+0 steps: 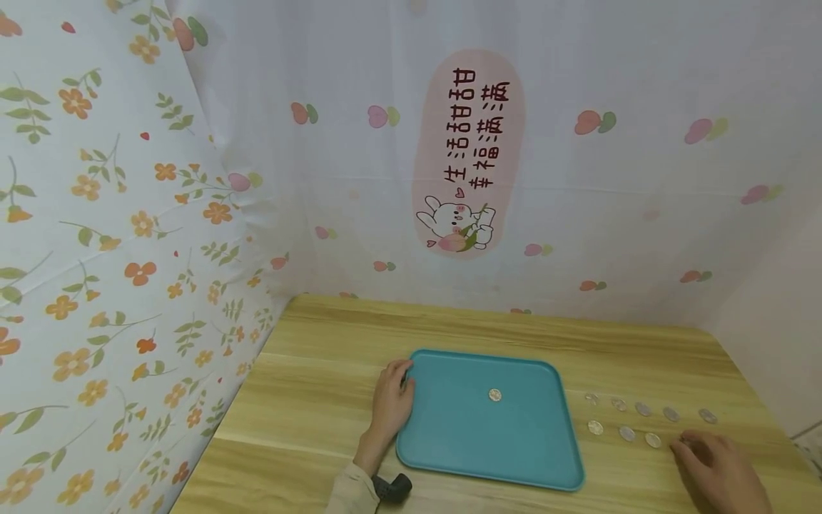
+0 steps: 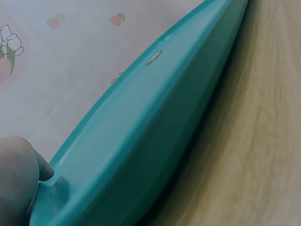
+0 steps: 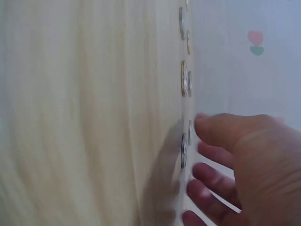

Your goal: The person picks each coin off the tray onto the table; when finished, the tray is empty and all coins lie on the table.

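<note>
A blue-green tray (image 1: 475,450) lies on the wooden table, with one coin (image 1: 494,395) on its surface. My left hand (image 1: 392,401) grips the tray's left rim near the far corner; in the left wrist view the thumb (image 2: 46,170) bends over the edge. To the right of the tray, several silver-coloured coins (image 1: 626,433) lie flat in two loose rows. Just above the near row's right end is my right hand (image 1: 722,467), fingers apart and loosely bent. Close by its fingertips a coin (image 3: 184,150) lies on the tabletop, mostly covered by the hand in the head view.
The wooden table (image 1: 308,378) runs back to a white curtain (image 1: 359,214) with fruit prints and a rabbit drawing. Flower-patterned cloth (image 1: 128,285) hangs on the left side. A dark device (image 1: 394,489) sits at the left wrist.
</note>
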`<state>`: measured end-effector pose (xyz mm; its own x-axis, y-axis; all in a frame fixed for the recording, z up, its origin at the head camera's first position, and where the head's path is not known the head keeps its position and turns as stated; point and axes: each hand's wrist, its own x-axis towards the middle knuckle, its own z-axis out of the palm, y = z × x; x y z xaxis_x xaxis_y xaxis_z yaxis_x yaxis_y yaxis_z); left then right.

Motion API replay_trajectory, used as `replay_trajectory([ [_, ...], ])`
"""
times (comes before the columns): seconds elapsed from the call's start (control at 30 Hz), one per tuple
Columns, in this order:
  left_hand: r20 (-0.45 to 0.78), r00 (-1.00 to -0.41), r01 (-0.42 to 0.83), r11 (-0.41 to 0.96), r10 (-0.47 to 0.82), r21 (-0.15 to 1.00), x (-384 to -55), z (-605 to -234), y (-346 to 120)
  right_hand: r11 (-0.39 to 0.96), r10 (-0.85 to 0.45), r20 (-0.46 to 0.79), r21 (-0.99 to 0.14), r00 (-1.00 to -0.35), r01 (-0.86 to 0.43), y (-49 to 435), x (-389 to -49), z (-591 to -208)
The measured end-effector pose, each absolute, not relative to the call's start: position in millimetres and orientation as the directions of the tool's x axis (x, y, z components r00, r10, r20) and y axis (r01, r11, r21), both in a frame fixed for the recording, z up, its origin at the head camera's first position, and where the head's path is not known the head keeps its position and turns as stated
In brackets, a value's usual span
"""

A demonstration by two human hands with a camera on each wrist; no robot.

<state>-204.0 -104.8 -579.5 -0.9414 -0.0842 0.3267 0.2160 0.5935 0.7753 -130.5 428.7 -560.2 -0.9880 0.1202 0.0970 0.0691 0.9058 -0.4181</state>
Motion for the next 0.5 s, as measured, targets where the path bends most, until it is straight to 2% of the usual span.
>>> replay_trajectory([
  [0.17, 0.325, -0.942, 0.216, 0.583, -0.087, 0.783, -204.6, -578.0, -103.9, 0.872, 0.147, 0.221, -0.488, -0.964, 0.021, 421.6, -129.6, -555.8],
  [0.3, 0.332, -0.939, 0.22, 0.59, -0.088, 0.777, -204.7, -578.4, -104.3, 0.856, 0.094, 0.303, -0.511, -0.948, -0.078, 401.7, -138.1, -546.9],
  [0.5, 0.345, -0.935, 0.224, 0.607, -0.088, 0.762, -204.4, -581.9, -103.7, 0.844, -0.006, 0.304, -0.51, -0.953, -0.168, 345.1, -154.3, -534.2],
])
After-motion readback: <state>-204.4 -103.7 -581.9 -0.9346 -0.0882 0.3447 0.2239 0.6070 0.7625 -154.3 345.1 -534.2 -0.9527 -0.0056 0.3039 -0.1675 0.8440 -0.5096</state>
